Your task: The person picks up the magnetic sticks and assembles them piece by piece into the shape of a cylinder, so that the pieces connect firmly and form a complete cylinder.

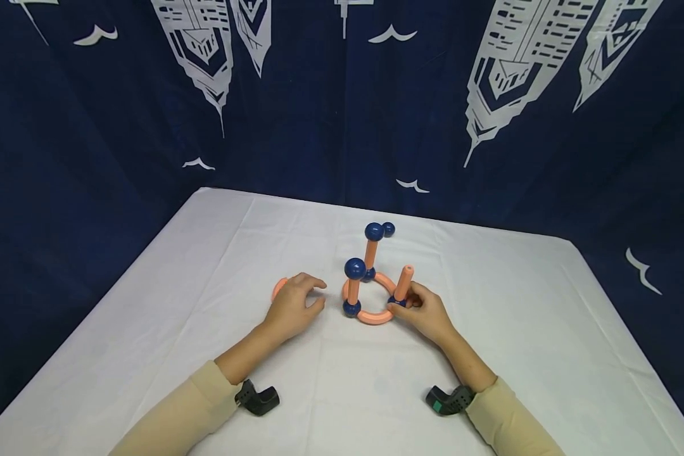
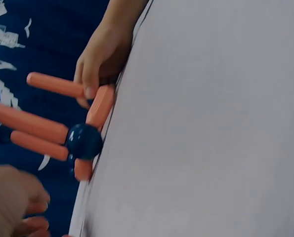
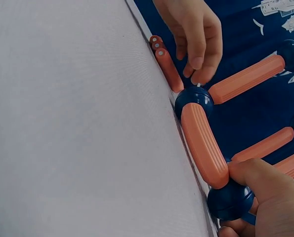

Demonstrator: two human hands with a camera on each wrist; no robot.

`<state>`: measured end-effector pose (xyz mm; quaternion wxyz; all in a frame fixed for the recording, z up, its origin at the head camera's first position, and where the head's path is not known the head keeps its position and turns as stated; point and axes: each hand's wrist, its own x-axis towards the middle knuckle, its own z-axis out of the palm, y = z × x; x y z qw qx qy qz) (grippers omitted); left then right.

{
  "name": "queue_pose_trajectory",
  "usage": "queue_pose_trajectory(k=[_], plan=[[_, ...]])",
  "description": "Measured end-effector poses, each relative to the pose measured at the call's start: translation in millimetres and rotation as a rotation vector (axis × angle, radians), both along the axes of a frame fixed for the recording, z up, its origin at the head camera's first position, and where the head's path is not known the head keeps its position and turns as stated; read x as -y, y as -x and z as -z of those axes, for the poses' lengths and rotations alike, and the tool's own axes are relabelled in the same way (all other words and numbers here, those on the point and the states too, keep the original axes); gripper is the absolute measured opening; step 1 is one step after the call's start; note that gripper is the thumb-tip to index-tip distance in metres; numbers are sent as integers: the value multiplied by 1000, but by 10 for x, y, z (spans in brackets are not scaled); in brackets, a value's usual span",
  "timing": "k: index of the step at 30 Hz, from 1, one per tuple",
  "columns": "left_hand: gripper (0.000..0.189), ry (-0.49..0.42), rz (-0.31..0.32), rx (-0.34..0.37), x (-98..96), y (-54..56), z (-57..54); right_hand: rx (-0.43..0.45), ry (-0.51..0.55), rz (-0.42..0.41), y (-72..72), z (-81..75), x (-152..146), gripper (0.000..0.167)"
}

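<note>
A ring of curved orange magnetic rods (image 1: 374,318) joined by blue balls lies mid-table in the head view. Three straight orange rods rise from it; a blue ball (image 1: 355,268) tops the near left rod and another (image 1: 374,232) the rear one. The right-hand rod (image 1: 404,282) has a bare top. At that rod's foot, my right hand (image 1: 430,315) pinches the blue base ball (image 3: 231,200) between thumb and fingers. My left hand (image 1: 296,305) is left of the ring, fingers loosely bent and apart from it, holding nothing.
Partly hidden behind my left hand are orange curved pieces (image 1: 279,288), whose round ends show in the right wrist view. One more blue ball (image 1: 389,229) is visible behind the rear rod's top. A white cloth (image 1: 251,234) covers the table; a dark blue patterned curtain (image 1: 319,126) hangs behind.
</note>
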<state>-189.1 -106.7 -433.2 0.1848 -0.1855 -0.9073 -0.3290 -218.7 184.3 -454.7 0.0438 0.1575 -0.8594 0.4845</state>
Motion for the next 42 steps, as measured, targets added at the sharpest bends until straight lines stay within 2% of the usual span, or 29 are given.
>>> queue_pose_trajectory(k=[4, 7, 15, 19, 27, 30, 34, 37, 42], plan=[[10, 109, -129, -131, 132, 39, 10, 16, -1, 9, -3, 6, 0, 31], [9, 153, -167, -162, 177, 62, 51, 20, 3, 9, -9, 7, 0, 32], [12, 245, -195, -208, 166, 85, 120, 7, -9, 13, 1, -8, 7, 31], [12, 275, -197, -205, 160, 75, 122, -2, -9, 8, -1, -11, 6, 30], [19, 292, -179, -228, 150, 85, 144, 10, -13, 21, -6, -8, 2, 32], [18, 234, -163, -234, 139, 92, 140, 16, -18, 23, -7, -8, 2, 33], [17, 88, -142, -198, 110, 89, 114, 13, -18, 24, -9, -8, 1, 33], [18, -20, -140, -124, 89, 76, 83, 9, -14, 23, -11, -11, 0, 32], [19, -169, -154, 78, 75, 55, 9, -2, -13, 12, -10, -15, -2, 30]])
